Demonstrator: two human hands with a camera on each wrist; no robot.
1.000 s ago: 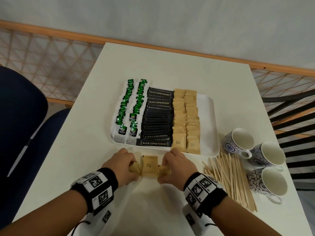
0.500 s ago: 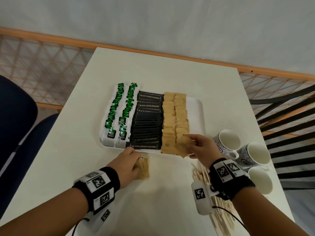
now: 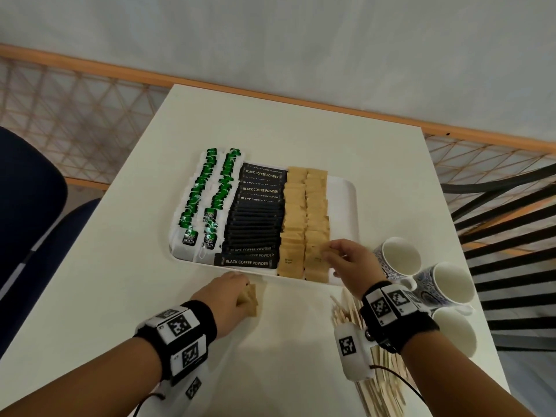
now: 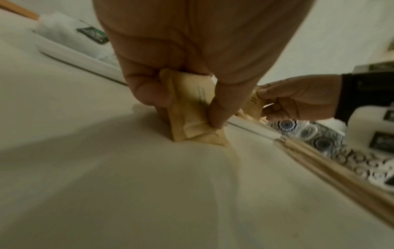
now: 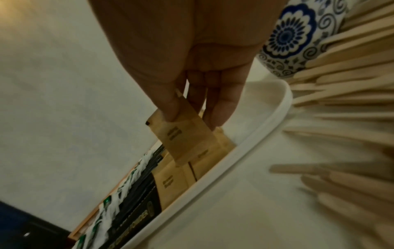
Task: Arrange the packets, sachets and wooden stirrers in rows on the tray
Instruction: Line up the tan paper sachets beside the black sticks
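The white tray (image 3: 346,206) sits on the white table (image 3: 301,124) and serves as the reference. On the tray: two rows of green tea bags (image 3: 207,203) at its left side, a row of black coffee sachets (image 3: 255,218) beside them, then two rows of brown sugar packets (image 3: 304,218); the tray's right strip is bare. The right hand (image 3: 349,263) is over the tray's near right corner, thumb and fingers pinching one brown packet (image 5: 179,134) above the near end of the right-hand brown row. The left hand (image 3: 225,299) is on the table just in front of the tray's near edge, fingers curled around a small stack of brown packets (image 4: 192,109) that touches the table. The wooden stirrers (image 3: 376,374) lie in a loose pile on the table, off the tray's near right corner. Three patterned mugs (image 3: 400,257) stand to the right of the tray
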